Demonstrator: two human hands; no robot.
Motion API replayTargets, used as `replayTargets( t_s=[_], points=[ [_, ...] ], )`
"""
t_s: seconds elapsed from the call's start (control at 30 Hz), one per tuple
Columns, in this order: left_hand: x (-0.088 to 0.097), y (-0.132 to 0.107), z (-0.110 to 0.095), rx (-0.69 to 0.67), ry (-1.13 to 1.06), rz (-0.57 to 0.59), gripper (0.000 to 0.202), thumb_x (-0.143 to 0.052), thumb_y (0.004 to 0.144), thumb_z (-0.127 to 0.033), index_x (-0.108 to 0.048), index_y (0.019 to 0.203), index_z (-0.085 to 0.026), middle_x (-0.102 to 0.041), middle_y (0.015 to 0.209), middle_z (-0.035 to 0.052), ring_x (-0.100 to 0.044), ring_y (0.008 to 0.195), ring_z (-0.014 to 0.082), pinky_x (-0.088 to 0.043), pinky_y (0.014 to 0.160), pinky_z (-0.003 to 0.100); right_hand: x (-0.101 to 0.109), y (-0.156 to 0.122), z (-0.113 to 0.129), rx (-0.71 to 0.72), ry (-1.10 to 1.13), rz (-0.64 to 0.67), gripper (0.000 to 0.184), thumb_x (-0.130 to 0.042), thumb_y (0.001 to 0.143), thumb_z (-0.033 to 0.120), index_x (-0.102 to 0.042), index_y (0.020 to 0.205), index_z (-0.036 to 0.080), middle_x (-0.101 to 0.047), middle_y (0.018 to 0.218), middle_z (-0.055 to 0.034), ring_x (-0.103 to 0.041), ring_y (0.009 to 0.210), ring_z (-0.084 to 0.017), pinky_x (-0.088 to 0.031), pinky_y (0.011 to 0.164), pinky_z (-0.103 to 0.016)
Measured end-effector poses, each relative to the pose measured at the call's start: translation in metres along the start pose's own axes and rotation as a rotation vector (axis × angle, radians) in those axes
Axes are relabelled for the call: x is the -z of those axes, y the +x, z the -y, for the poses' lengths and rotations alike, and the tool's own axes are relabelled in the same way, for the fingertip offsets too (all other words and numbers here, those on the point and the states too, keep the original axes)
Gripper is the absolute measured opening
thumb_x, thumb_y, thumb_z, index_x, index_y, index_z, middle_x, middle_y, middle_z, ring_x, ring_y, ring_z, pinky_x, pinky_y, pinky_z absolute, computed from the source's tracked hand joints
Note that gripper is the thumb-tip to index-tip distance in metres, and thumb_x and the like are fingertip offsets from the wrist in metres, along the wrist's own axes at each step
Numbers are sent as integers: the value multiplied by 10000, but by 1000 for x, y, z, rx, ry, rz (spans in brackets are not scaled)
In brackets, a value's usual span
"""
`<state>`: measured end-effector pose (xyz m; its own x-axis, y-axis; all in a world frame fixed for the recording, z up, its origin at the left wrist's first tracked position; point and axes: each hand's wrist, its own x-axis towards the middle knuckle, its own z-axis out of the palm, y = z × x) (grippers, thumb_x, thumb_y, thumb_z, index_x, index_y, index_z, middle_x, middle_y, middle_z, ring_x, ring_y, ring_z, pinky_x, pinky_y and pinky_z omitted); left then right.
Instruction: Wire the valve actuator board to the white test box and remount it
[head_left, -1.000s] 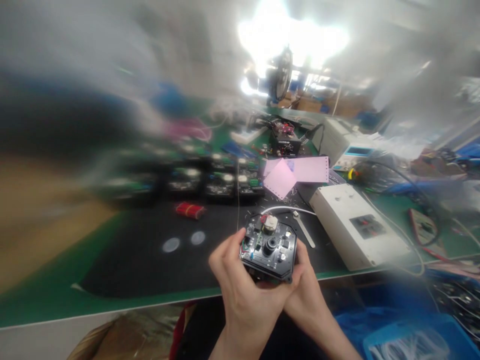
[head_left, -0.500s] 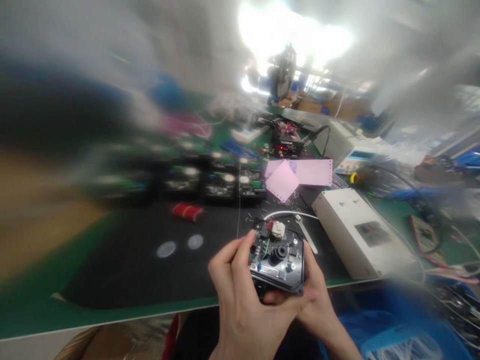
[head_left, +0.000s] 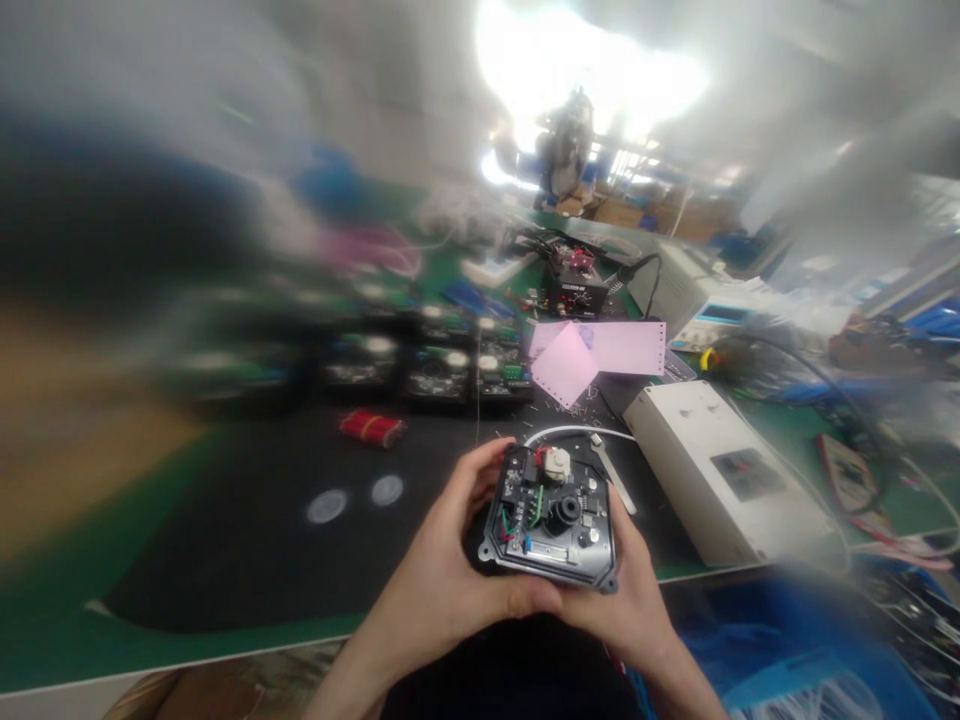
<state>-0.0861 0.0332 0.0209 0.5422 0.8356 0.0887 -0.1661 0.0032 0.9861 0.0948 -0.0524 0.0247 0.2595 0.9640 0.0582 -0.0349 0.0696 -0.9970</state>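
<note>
Between both hands I hold a black camera housing [head_left: 556, 520], its open face up, with a circuit board, a round lens, a white part and small red and green wires inside. My left hand [head_left: 457, 560] wraps its left side, the thumb along the near edge. Around the right side closes my right hand [head_left: 630, 570], partly hidden by the housing. A white cable [head_left: 577, 430] curves on the mat just behind it. Beside that lies a pale strip like a cable tie [head_left: 615, 475].
Several similar board units [head_left: 439, 372] stand in rows on the black mat [head_left: 247, 520]. Two round clear discs [head_left: 327, 506] and a red bundle [head_left: 373, 428] lie at left. Pink sheets [head_left: 600, 350] are behind, a white box [head_left: 731, 480] at right, a blue bin [head_left: 817, 660] below.
My left hand has shifted from fingers over the housing's left edge to a grip round its side, uncovering more of the board. The housing now sits more level.
</note>
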Motion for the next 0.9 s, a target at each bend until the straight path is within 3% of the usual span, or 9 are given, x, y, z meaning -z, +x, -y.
replayTargets(
  t_s=[0.2, 0.4, 0.6, 0.7, 0.8, 0.9],
  points=[
    [-4, 5, -4, 32, -89, 12, 1105, -1060, 619, -178, -488, 1553, -323, -588, 1536, 129, -608, 1391, 389, -534, 1182, 509, 2, 4, -2, 25, 19, -6, 858, -995, 588, 137, -644, 1354, 296, -796, 1223, -11, -798, 1059, -245, -655, 923, -286],
    [-6, 2, -7, 110, -159, 23, 1020, -1033, 641, -152, -530, 1516, -296, -650, 1482, 132, -669, 1321, 395, -564, 1141, 530, 7, -1, -6, 28, 3, -8, 802, -976, 642, 218, -625, 1363, 250, -782, 1270, -63, -792, 1081, -265, -654, 926, -300],
    [-8, 2, -10, 92, -120, 12, 1003, -1031, 617, -156, -560, 1495, -270, -679, 1443, 143, -687, 1292, 407, -587, 1108, 552, 11, -1, 1, -19, -103, 7, 813, -983, 670, 299, -604, 1387, 252, -768, 1289, -76, -784, 1109, -283, -657, 950, -327],
    [-9, 1, -10, 64, -90, 11, 1002, -1043, 598, -178, -577, 1478, -289, -705, 1406, 125, -697, 1279, 401, -583, 1115, 555, 21, -4, 8, -37, -278, 56, 918, -976, 710, 316, -524, 1508, 286, -700, 1448, -99, -730, 1273, -312, -630, 1058, -376],
    [-9, -2, -8, 68, -73, -22, 1031, -1069, 542, -211, -599, 1457, -285, -727, 1367, 127, -710, 1250, 416, -598, 1089, 578, 50, -18, 19, 41, -627, 103, 987, -922, 806, 361, -390, 1637, 365, -628, 1558, -82, -685, 1355, -315, -642, 1065, -403],
    [-8, -2, -7, 82, -49, -3, 1039, -1073, 557, -252, -587, 1474, -306, -716, 1397, 111, -706, 1265, 403, -616, 1073, 551, 92, -28, 50, 272, -1075, 129, 730, -783, 920, 477, -513, 1588, 358, -689, 1477, -78, -750, 1233, -331, -697, 965, -434]
  ],
)
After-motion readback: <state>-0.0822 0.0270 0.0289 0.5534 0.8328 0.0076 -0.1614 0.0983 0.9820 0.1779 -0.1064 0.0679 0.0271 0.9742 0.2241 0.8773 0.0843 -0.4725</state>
